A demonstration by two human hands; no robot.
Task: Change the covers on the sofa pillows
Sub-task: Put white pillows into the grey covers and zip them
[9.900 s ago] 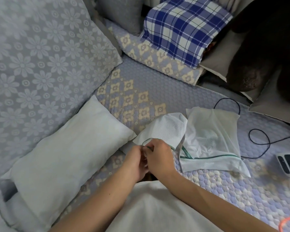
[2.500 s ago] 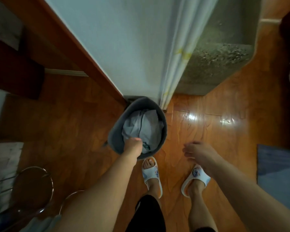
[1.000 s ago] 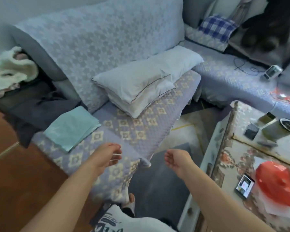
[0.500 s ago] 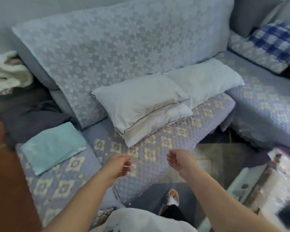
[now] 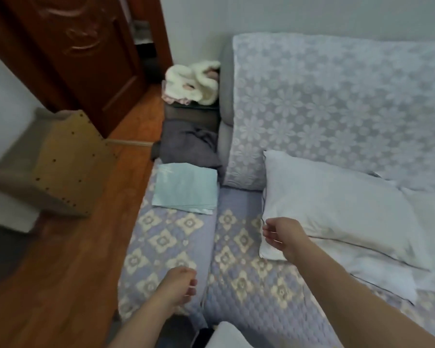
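Left hand [image 5: 178, 285] low over the front edge of the lilac quilted sofa seat [image 5: 166, 242], fingers [image 5: 190, 288] loosely curled, slightly apart, holding nothing. Right hand [image 5: 281, 237] raised just before the corner of the top bare white pillow [image 5: 337, 204], fingers [image 5: 270, 236] relaxed and half curled, gripping nothing; contact with the pillow impossible to tell. Two bare white pillows stacked on the seat against the floral lilac backrest [image 5: 337, 101], the lower one [image 5: 377, 272] peeking out beneath. One folded pale-green fabric stack [image 5: 186, 188] lying flat on the seat's left end, well apart from both hands. One fluffy white garment [image 5: 194, 81] heaped beyond the sofa arm.
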